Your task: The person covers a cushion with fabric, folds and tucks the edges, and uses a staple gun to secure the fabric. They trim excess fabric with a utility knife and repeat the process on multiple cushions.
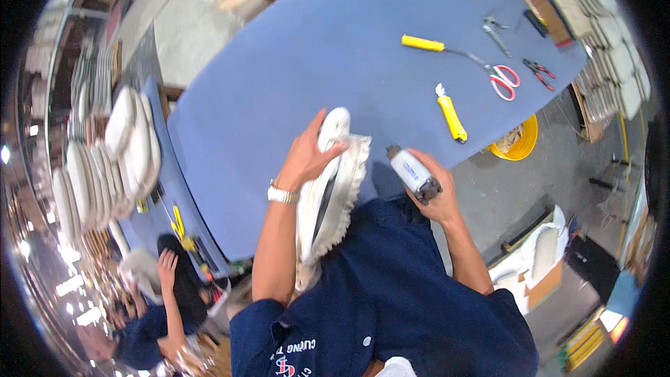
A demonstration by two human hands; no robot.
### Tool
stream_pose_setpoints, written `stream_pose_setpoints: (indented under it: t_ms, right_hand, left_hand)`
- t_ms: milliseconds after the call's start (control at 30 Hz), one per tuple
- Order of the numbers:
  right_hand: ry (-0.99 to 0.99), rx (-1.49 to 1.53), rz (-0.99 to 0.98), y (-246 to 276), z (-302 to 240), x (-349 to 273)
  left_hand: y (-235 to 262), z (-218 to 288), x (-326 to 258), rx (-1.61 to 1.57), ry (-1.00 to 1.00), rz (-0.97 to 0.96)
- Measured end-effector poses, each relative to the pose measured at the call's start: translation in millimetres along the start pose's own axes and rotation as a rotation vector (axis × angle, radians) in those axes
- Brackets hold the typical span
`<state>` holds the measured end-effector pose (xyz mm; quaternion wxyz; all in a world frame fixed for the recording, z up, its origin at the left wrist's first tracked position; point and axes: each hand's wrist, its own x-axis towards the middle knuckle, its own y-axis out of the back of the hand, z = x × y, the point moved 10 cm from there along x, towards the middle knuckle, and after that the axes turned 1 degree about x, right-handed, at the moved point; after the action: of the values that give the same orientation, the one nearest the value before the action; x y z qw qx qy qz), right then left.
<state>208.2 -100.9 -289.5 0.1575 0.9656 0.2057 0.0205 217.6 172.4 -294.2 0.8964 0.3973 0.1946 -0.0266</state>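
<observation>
A white padded seat cushion with a ruffled fabric edge stands on its side against my front, at the near edge of the table. My left hand is closed on its upper part, the thumb lying across the face. A dark strip shows along the cushion's inner side. To the right, my right hand is wrapped round a grey tool with black ends, which looks like a staple gun. Its dark nose points up and left, a small gap away from the cushion.
On the blue table lie a yellow-handled tool, red-and-white scissors, a yellow utility knife, pliers and a metal air gun. A yellow bucket stands beyond the right edge. Cushions and another person are at left.
</observation>
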Motion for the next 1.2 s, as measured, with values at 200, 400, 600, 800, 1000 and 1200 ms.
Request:
stream_pose_setpoints:
  t_ms: [200,400,600,800,1000,1200]
  right_hand:
    - [-0.257,-0.084,0.295,35,34,-63]
    - [-0.189,-0.072,0.474,10,18,-103]
    - [-0.017,-0.027,0.495,-21,-37,-163]
    - [-0.005,0.224,0.645,-18,-64,-229]
    - [-0.057,0.498,0.806,20,-70,-253]
    - [0.337,1.062,0.845,66,-72,-240]
  left_hand:
    - [-14,-5,-89,0.192,-0.122,0.009]
    - [-1,-46,-98,0.184,-0.021,0.098]
    - [114,-48,-100,0.334,-0.242,0.368]
    - [66,15,-97,0.161,-0.458,0.311]
    - [-95,140,-177,-0.206,-0.839,-0.243]
    - [-104,241,-209,-0.368,-1.138,-0.158]
